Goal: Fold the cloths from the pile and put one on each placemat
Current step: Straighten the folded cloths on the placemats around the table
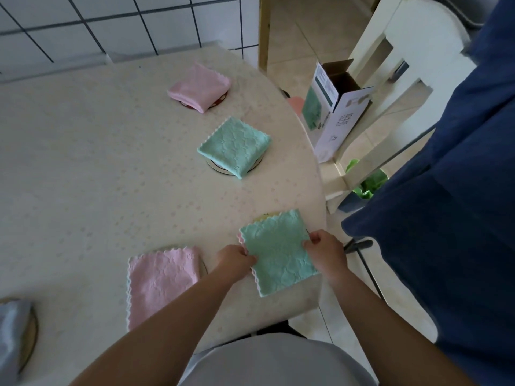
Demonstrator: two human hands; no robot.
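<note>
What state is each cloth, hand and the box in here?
Far pink cloth: folded, on placemat.
Middle green cloth: folded, on placemat.
Near pink cloth: folded, lying flat.
Held green cloth: folded, gripped.
Left hand: gripping.
Right hand: gripping.
Cardboard box: open.

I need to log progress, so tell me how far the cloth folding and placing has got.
Done: a folded pink cloth and a folded green cloth each lie on a round placemat farther up the table. A grey cloth sits on a mat at the left edge. In hand: left hand and right hand hold a green cloth over a mat. Left: the near pink cloth looks only part folded.
</note>
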